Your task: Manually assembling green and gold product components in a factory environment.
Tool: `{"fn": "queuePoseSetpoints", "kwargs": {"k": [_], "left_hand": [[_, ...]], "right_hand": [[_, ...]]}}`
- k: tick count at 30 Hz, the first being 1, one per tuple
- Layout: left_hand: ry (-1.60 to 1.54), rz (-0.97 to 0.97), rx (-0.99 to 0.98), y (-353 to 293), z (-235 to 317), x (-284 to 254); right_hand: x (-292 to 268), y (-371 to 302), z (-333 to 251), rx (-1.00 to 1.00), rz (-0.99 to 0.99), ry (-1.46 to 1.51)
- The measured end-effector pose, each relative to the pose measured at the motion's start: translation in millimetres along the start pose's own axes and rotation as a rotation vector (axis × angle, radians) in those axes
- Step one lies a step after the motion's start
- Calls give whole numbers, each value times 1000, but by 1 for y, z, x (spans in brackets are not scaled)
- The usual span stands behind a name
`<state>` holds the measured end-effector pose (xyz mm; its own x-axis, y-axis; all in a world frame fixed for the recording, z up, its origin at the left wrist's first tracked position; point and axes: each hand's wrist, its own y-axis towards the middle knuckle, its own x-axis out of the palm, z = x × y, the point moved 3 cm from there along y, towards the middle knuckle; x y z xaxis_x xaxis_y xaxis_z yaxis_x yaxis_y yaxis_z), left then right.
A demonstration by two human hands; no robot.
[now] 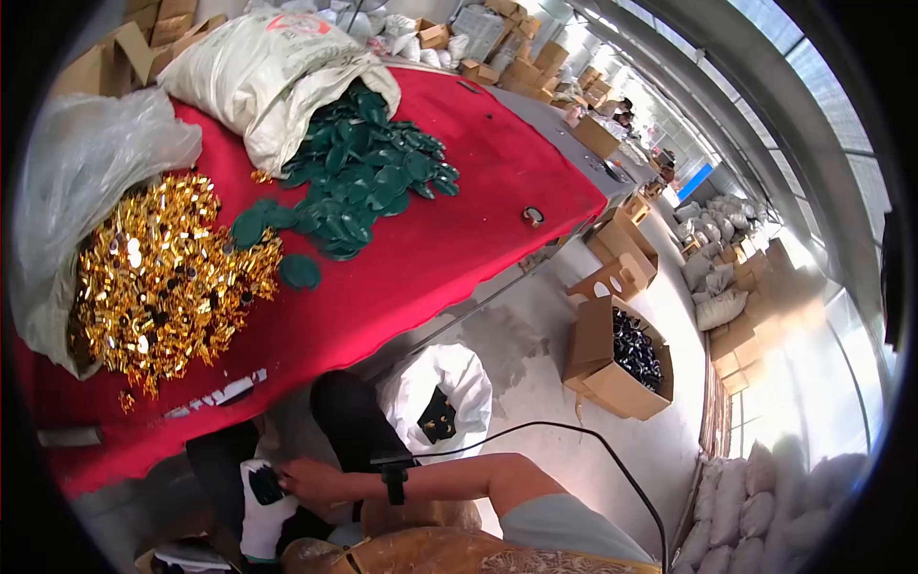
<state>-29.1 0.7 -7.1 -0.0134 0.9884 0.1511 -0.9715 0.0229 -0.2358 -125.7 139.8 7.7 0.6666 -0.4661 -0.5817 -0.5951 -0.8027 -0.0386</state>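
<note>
Now, head view: clasping a dark green piece [266,486] in the white-gloved left hand [262,521], curled partway round it. Holding the right hand [310,480] close beside it, partly closed; can't tell if gripping anything. Facing heaped green discs [363,182] and gold pieces [172,277] on red cloth [497,163] beyond both hands, with a white sack [467,385] to their right.

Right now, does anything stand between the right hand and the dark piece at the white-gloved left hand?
Nothing visible does. The right hand is close beside the dark piece, which lies against the white-gloved left hand. Whether the right hand touches the piece is too small to tell.
</note>
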Motion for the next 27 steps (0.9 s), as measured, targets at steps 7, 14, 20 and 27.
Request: {"fn": "queuePoseSetpoints", "kwargs": {"k": [7, 14, 20, 27], "left_hand": [[-180, 11, 198, 30, -19, 11], [-285, 70, 203, 24, -28, -6], [-295, 11, 28, -10, 71, 28], [-466, -69, -119, -13, 89, 34]], "right_hand": [[-16, 4, 8, 523, -369, 489], [-18, -12, -16, -87, -118, -123], [-22, -26, -24, -280, 123, -256], [-7, -14, -4, -329, 95, -314]]}}
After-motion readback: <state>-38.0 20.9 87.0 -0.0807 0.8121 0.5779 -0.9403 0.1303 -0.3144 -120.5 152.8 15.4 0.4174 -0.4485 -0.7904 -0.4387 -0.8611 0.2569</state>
